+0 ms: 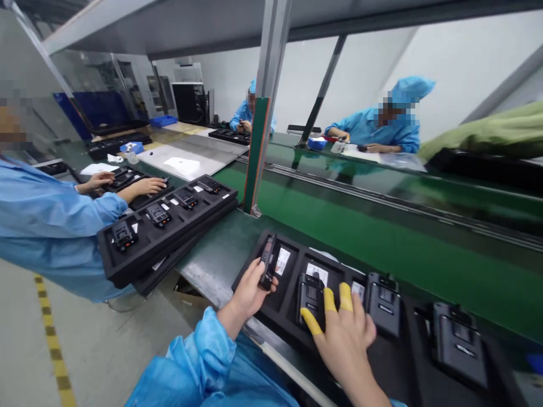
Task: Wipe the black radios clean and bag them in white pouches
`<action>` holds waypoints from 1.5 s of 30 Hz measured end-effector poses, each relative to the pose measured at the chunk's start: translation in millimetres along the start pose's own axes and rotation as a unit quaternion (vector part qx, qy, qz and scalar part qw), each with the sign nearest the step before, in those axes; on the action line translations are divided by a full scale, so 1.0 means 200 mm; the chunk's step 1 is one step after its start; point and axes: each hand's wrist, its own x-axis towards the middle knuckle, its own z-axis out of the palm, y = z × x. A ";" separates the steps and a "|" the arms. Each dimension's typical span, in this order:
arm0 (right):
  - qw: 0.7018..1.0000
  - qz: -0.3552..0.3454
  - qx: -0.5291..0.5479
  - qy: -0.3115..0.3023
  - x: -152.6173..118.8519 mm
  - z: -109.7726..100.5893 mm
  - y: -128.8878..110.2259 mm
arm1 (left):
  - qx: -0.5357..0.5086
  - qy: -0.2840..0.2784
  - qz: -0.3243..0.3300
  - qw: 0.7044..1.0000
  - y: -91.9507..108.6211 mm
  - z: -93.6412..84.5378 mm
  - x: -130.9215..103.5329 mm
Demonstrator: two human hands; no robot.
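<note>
Holding the black device by its sides, left hand curled around it over the foam tray's end compartment, calls for light, even pressure, while the right hand, fingers spread at the neighbouring device, should avoid nudging it.

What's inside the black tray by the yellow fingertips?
In the tray, I see three black gadgets and some white labels. The right hand partly covers one gadget, and whatever is under the gadgets is hidden.

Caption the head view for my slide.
Left hand holds a handheld device over a foam tray; right hand at another device.
</note>
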 end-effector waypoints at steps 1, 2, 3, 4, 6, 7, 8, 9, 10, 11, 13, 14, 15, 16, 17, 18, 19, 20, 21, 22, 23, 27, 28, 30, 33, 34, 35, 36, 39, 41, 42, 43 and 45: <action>1.000 0.008 -0.013 -0.003 0.00 0.00 -0.01 | -0.008 -0.003 -0.002 1.000 0.00 0.00 0.00; 1.000 0.012 -0.020 -0.012 0.01 0.00 0.00 | -0.015 -0.005 -0.003 1.000 0.00 0.00 0.01; 0.999 0.015 -0.021 -0.020 0.00 0.01 0.01 | -0.022 -0.007 -0.003 1.000 -0.01 -0.01 0.01; 1.000 0.016 -0.015 -0.022 0.00 0.02 0.02 | -0.027 -0.009 -0.004 1.000 -0.01 -0.01 0.01; 1.000 0.014 0.009 -0.009 0.00 0.04 0.04 | -0.037 -0.014 -0.006 0.999 -0.01 -0.01 0.02; 1.000 0.012 0.028 0.006 -0.01 0.05 0.04 | -0.041 -0.016 -0.010 0.999 -0.02 -0.02 0.02; 0.998 0.009 0.052 0.020 -0.01 0.05 0.05 | -0.045 -0.019 -0.015 0.999 -0.02 -0.02 0.03; 0.996 0.003 0.079 0.032 -0.01 0.05 0.05 | -0.049 -0.021 -0.020 0.998 -0.02 -0.03 0.03; 0.993 -0.002 0.110 0.041 -0.01 0.04 0.04 | -0.052 -0.023 -0.024 0.998 -0.02 -0.03 0.03; 0.989 -0.004 0.141 0.048 0.00 0.04 0.04 | -0.054 -0.025 -0.027 0.998 -0.02 -0.04 0.03; 0.978 -0.005 0.202 0.051 0.00 0.04 0.03 | -0.055 -0.028 -0.030 0.998 -0.01 -0.04 0.03; 0.972 0.000 0.230 0.046 0.01 0.04 0.02 | -0.054 -0.030 -0.029 0.998 0.00 -0.05 0.03; 0.966 0.007 0.254 0.037 0.01 0.05 0.02 | -0.052 -0.030 -0.029 0.998 0.00 -0.05 0.03; 0.961 0.018 0.274 0.027 0.01 0.06 0.02 | -0.049 -0.031 -0.029 0.998 0.01 -0.05 0.03; 0.957 0.031 0.288 0.020 0.02 0.07 0.01 | -0.045 -0.031 -0.030 0.998 0.02 -0.05 0.03; 0.953 0.044 0.299 0.017 0.01 0.08 0.01 | -0.042 -0.032 -0.033 0.998 0.03 -0.05 0.03; 0.951 0.053 0.305 0.018 0.01 0.08 0.00 | -0.039 -0.033 -0.039 0.998 0.03 -0.05 0.02; 0.949 0.057 0.309 0.023 0.00 0.08 -0.01 | -0.036 -0.034 -0.048 0.998 0.03 -0.04 0.01; 0.948 0.059 0.311 0.030 -0.01 0.07 -0.01 | -0.035 -0.035 -0.058 0.997 0.03 -0.04 -0.01; 0.947 0.057 0.313 0.036 -0.03 0.06 -0.02 | -0.035 -0.037 -0.070 0.996 0.03 -0.04 -0.02; 0.947 0.051 0.315 0.044 -0.04 0.05 -0.02 | -0.036 -0.039 -0.082 0.995 0.03 -0.04 -0.02; 0.942 0.037 0.331 0.031 -0.04 0.03 -0.03 | -0.030 -0.049 -0.125 0.991 0.02 -0.06 0.01; 0.941 0.038 0.335 0.026 -0.04 0.03 -0.03 | -0.014 -0.049 -0.122 0.991 0.02 -0.07 0.02; 0.938 0.041 0.343 0.017 -0.04 0.02 -0.03 | 0.014 -0.048 -0.114 0.992 0.02 -0.07 0.03; 0.933 0.048 0.356 -0.005 -0.04 0.00 -0.03 | 0.041 -0.046 -0.111 0.992 0.03 -0.06 0.02; 0.931 0.052 0.361 -0.012 -0.04 0.00 -0.03 | 0.046 -0.045 -0.112 0.992 0.04 -0.05 0.02; 0.929 0.055 0.366 -0.016 -0.04 -0.01 -0.03 | 0.048 -0.044 -0.114 0.991 0.04 -0.05 0.02; 0.927 0.058 0.371 -0.017 -0.04 -0.01 -0.03 | 0.049 -0.044 -0.115 0.991 0.04 -0.04 0.02; 0.922 0.069 0.381 -0.024 -0.03 -0.01 -0.03 | 0.045 -0.047 -0.118 0.991 0.04 -0.04 0.02; 0.919 0.075 0.386 -0.032 -0.03 -0.02 -0.03 | 0.043 -0.053 -0.121 0.990 0.05 -0.04 0.02; 0.918 0.077 0.389 -0.034 -0.03 -0.02 -0.03 | 0.041 -0.054 -0.123 0.990 0.05 -0.04 0.02; 0.917 0.079 0.391 -0.034 -0.03 -0.02 -0.03 | 0.040 -0.055 -0.126 0.990 0.05 -0.04 0.02; 0.915 0.083 0.394 -0.032 -0.03 -0.01 -0.03 | 0.036 -0.054 -0.129 0.989 0.04 -0.04 0.02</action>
